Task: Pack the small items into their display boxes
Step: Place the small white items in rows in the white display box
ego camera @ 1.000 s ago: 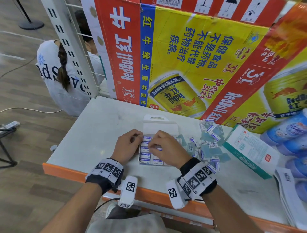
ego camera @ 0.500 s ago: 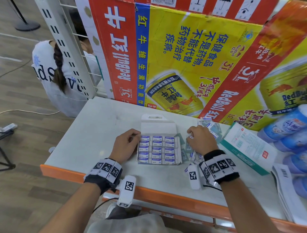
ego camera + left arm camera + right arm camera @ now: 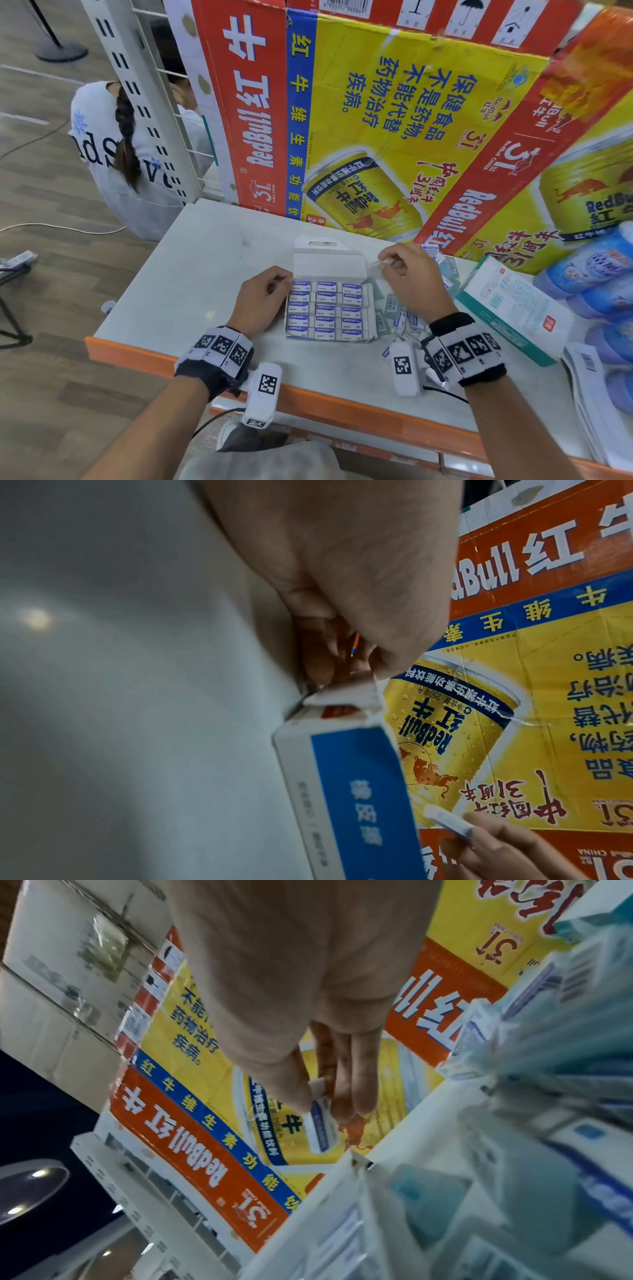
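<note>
An open display box (image 3: 329, 310) is seen lying flat on the white bench (image 3: 191, 274), with its lid flap folded back toward the big yellow and red carton (image 3: 394, 137). The box is filled with small erasers (image 3: 325, 301) in white and blue wrappers, set in 3 columns. The left hand (image 3: 262, 298) is rested against the left wall of the box; its grip is curled, and in the left wrist view the fingertips (image 3: 318, 666) are pressed on the torn upper corner of the box. The right hand (image 3: 414, 277) is held above the bench, just beside the right rear corner of the box. 1 single eraser (image 3: 322, 1123) is pinched in its grip between the thumb and the fingers, with the long side pointing away from the palm. A loose pile of erasers (image 3: 404, 318) is spread on the bench to the right of the box, partly under the right wrist. A white and green carton (image 3: 513, 308) lies further right.
</note>
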A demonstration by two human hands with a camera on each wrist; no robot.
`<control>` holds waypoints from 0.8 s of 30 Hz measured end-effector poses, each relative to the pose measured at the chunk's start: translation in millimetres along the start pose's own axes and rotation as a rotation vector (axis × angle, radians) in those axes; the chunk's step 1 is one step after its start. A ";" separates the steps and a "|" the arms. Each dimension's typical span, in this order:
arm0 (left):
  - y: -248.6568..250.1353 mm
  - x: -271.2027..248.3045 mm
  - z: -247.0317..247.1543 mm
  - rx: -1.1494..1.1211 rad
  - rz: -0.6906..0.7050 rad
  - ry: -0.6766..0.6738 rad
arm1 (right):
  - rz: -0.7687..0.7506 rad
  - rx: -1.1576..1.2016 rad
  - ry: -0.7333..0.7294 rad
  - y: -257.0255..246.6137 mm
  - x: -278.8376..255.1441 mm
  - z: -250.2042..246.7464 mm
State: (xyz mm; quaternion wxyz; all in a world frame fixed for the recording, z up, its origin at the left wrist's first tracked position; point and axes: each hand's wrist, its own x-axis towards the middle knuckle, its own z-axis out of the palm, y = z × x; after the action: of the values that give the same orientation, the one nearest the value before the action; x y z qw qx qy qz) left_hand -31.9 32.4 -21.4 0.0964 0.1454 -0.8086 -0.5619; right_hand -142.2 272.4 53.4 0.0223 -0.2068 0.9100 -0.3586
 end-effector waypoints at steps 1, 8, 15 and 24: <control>0.1 0.0 0.1 -0.002 0.000 0.000 | -0.021 0.036 -0.007 -4.9 -2.5 -0.1; 0.4 -0.3 0.6 -0.009 -0.009 0.004 | -0.228 0.033 -0.248 -26.1 -21.5 14.9; 0.5 -0.2 0.3 -0.002 0.003 0.007 | -0.262 -0.027 -0.347 -23.6 -26.8 33.8; 1.7 -1.1 0.4 -0.004 0.006 0.010 | -0.274 -0.127 -0.398 -30.1 -26.2 41.6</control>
State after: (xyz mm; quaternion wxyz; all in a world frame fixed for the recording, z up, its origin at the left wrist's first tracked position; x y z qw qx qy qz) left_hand -31.3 33.7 -20.0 0.1025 0.1458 -0.8074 -0.5624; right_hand -99.6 236.2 39.7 0.1394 -0.3957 0.8719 -0.2525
